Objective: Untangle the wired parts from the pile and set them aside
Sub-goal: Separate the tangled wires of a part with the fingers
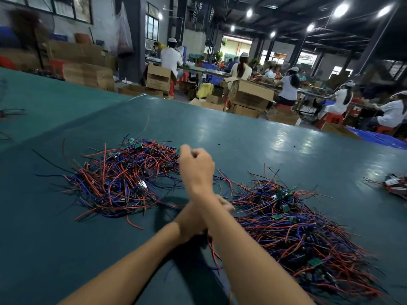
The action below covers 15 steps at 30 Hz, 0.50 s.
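Two tangles of red, blue and black wires with small green boards lie on the green table: a left pile and a larger right pile. My forearms cross between them. My right hand reaches over to the left pile's right edge, fingers curled, and seems to pinch a small green board there; motion blur hides the grip. My left hand lies under my right forearm, at the right pile's near-left edge. Only its fingertips show, so I cannot make out whether it holds anything.
A small bundle of wired parts sits at the table's far right, and loose dark wires at the far left. Beyond the table's far edge are cardboard boxes and seated people at other benches.
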### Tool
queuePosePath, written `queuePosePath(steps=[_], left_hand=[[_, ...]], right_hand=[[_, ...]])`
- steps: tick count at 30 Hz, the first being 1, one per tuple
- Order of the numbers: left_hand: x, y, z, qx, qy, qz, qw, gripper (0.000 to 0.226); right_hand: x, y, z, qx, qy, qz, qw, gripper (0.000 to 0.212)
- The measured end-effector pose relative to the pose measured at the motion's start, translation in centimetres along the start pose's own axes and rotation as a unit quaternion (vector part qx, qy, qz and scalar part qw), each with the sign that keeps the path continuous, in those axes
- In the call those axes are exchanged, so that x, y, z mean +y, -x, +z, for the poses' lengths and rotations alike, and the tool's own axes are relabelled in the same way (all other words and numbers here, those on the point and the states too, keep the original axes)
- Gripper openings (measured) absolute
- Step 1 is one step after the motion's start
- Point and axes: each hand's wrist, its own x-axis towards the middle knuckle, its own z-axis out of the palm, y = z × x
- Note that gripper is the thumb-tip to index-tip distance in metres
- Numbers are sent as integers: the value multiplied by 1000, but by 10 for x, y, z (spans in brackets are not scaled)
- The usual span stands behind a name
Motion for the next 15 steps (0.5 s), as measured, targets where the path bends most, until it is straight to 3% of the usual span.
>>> queuePosePath(steps=[1, 3, 5, 9, 12, 15], left_hand=[[1, -4, -2, 22, 77, -9, 997, 18], [9, -8, -7, 68, 224, -33, 972, 18], [14, -8, -17, 115, 295, -40, 948, 18], [16, -7, -18, 145, 269, 21, 952, 23], [25, -5, -12, 137, 308, 64, 939, 26], [28, -5, -11, 120, 328, 81, 933, 34]], right_hand=[[-9, -4, -12, -2, -93, 19, 996, 28], [-25, -8, -38, -31, -311, 58, 948, 21], [-30, -5, -59, -34, -387, 45, 920, 12], [-3, 21, -70, 54, -204, -133, 968, 5], [34, 42, -63, 102, -34, -247, 963, 10], [65, 55, -59, 115, 79, -283, 949, 21]])
